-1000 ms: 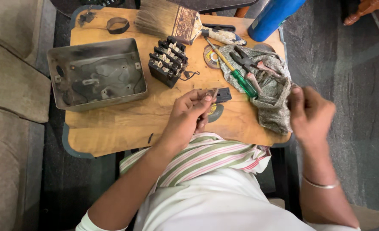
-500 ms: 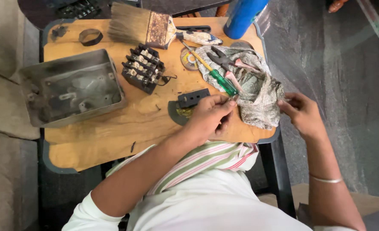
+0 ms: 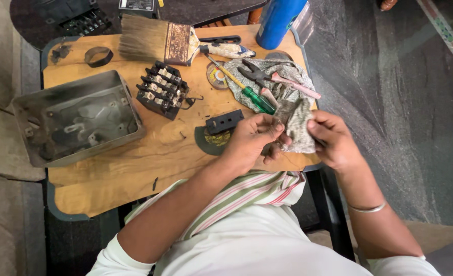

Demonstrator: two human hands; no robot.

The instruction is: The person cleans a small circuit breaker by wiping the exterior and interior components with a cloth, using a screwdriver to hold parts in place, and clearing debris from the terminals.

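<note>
From the head camera, the left hand [image 3: 252,140] and right hand [image 3: 333,139] both pinch a grey cloth [image 3: 297,122] over the wooden board's [image 3: 134,168] near edge, beside a green-handled screwdriver [image 3: 247,92] and pliers [image 3: 267,79]

a worn wooden table [image 3: 134,174] carries everything. a grey metal box [image 3: 75,118] sits open at its left edge, a black terminal block [image 3: 161,90] just beside it toward the middle. a wide paintbrush [image 3: 170,42] lies along the far edge, a blue bottle [image 3: 279,19] at the far right corner. a dirty rag [image 3: 277,76] near the right edge bears pliers [image 3: 272,77] and a green-handled screwdriver [image 3: 244,89]. a small black part [image 3: 224,121], perhaps plastic, rests on a dark disc [image 3: 212,142] near the middle.
</note>
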